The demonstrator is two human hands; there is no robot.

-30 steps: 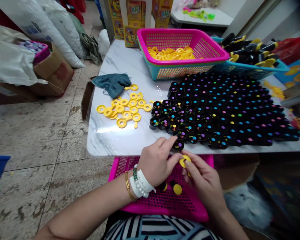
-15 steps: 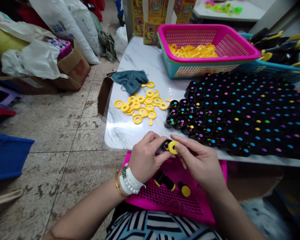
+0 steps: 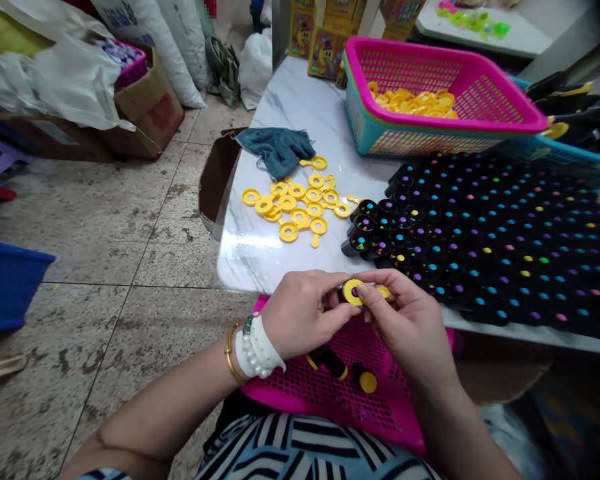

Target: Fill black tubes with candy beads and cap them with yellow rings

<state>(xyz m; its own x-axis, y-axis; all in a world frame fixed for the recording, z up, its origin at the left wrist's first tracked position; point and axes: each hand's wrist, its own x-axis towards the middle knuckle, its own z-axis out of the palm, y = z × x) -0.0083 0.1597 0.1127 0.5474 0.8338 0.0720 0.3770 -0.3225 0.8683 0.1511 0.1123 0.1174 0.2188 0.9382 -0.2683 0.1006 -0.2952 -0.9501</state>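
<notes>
My left hand (image 3: 305, 313) is closed around a small black cylinder (image 3: 341, 293), most of it hidden by the fingers. Over the cylinder's end lies a yellow ring cap (image 3: 353, 292), a purple dot showing through its hole. My right hand (image 3: 405, 320) pinches the cap, thumb on the ring, with its yellow tab (image 3: 383, 292) sticking out to the right between the fingers. Below both hands, a pink basket (image 3: 380, 417) holds several black cylinders with yellow ends (image 3: 367, 381). Loose yellow ring caps (image 3: 300, 217) lie on the white table (image 3: 250, 260) ahead.
Many black cylinders (image 3: 505, 247) stand packed on the table's right. Behind them are a pink-rimmed basket (image 3: 450, 123) of yellow caps and a blue basket (image 3: 580, 157) of black and yellow pieces. A teal cloth (image 3: 277, 148) lies at the left edge; cardboard boxes (image 3: 145, 107) stand on the floor.
The yellow ring cap has moved from beside the cylinder's opening to flat over its end, and its tab now shows at the right. The camera view has shifted slightly.
</notes>
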